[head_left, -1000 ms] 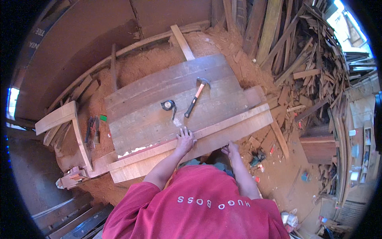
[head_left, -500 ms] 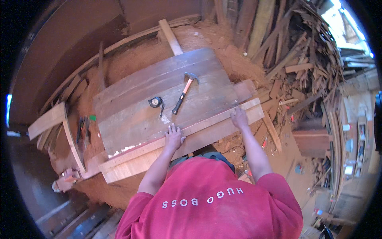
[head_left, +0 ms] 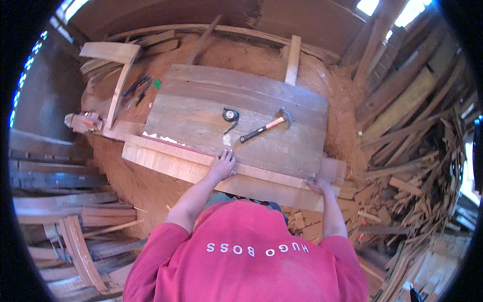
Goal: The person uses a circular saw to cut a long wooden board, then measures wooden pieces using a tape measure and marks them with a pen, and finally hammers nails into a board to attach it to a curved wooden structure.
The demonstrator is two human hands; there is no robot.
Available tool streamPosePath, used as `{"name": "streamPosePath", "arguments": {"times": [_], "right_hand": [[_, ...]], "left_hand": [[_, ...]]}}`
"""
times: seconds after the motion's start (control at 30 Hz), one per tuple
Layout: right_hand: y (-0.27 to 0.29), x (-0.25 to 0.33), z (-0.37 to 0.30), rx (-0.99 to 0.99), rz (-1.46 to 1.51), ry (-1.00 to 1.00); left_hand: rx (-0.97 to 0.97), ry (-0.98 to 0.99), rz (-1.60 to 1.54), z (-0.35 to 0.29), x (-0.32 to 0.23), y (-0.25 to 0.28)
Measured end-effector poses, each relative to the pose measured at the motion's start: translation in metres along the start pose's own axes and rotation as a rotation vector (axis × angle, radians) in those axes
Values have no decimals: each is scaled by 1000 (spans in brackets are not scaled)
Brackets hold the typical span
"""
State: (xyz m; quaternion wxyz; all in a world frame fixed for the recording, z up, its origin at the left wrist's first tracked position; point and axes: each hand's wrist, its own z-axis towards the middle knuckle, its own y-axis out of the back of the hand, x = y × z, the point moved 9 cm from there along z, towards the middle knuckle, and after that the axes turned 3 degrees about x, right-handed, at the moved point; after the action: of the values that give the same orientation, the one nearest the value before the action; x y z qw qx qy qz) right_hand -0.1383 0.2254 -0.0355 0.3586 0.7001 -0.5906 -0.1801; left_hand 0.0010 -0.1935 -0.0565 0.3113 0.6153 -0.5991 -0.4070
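Pale board (head_left: pixel 266 176) beneath left hand (head_left: pixel 223 164)

White capitals (head_left: pixel 269 252), two short words we see upside down in an arc across the red shirt (head_left: pixel 251 277), a round pale label (head_left: pixel 230 115) on the tape measure (head_left: pixel 234 119), any print too small for us to read
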Motion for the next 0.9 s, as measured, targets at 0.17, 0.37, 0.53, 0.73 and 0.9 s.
{"name": "streamPosePath", "arguments": {"times": [0.17, 0.37, 0.53, 0.73, 0.9], "right_hand": [[12, -7, -6, 55, -80, -65], [47, -18, -28, -115, -258, -66], [115, 19, -60, -213, -282, 29], [110, 31, -76, -175, -313, 153], [109, 142, -81, -267, 184, 445]], "left_hand": [[-55, -38, -29, 4, 4, -7], [-5, -134, -140, -3, 21, 11], [238, -76, -229, -21, 26, 81], [73, 53, -197, -32, 54, 136], [-384, -70, 144, -3, 153, 271]]}}
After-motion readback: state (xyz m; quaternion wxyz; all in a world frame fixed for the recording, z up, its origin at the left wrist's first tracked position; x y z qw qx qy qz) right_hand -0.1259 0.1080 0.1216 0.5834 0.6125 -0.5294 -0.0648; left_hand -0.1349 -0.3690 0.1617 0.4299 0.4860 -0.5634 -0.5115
